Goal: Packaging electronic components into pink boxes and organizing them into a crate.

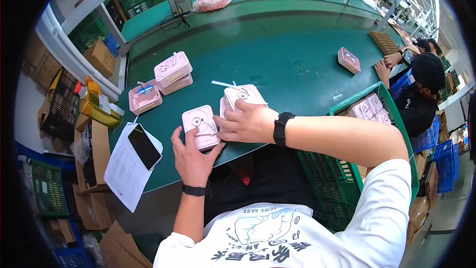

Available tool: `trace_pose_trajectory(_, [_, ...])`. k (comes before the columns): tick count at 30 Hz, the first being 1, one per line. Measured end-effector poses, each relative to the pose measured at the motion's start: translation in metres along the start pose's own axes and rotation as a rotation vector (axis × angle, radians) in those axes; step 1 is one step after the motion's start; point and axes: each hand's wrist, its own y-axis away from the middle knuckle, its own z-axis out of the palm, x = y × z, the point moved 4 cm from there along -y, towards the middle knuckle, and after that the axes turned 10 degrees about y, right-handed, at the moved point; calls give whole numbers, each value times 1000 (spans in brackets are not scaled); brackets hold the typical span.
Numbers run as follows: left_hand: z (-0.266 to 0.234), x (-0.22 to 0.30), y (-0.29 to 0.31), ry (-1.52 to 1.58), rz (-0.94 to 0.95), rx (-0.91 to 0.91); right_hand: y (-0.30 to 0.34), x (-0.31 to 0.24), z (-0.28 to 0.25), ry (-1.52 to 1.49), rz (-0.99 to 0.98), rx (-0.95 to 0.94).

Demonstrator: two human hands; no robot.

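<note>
A: Where to find the left hand (193, 165)?

B: Near edge of the dark green surface (218, 44), black band (193, 190) round the wrist. Clamped on the near end of a pale pink, rounded plastic box (204, 118) with a round disc on its lid: thumb at the near right corner, fingers along the left side and over the top.

A: And the right hand (251, 123)?

B: Just beside, coming across from the right. Laid over the near left part of a second pale pink plastic box (253, 96), index finger on the lid, other fingertips down at the first box's right side. Too covered to tell whether gripping either one. Close to the left thumb; hard to say if touching.

A: What else to note on the left?

B: Farther off, a stack of two pale pink boxes (171, 71), with an open pink tray (144, 104) just beside, holding something blue. Nearer, a black phone (144, 146) on white paper sheets (124, 168).

A: And to the right?

B: Near side, a green plastic crate (394, 113) with pale pink boxes inside. Farther, a small open pink tray (346, 63); beyond that, a person in a black cap (416, 104).
</note>
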Motion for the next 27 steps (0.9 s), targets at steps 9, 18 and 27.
trace_pose_trajectory(9, [5, -7, -1, 33, -65, 0, 74, 13, 15, 28, 132, -180])
trace_pose_trajectory(18, [58, 9, -2, -5, 101, 34, 189, 70, -32, -372, 478, 119])
trace_pose_trajectory(27, [116, 50, 8, -134, 202, 23, 557, 0, -193, -471, 1823, -657])
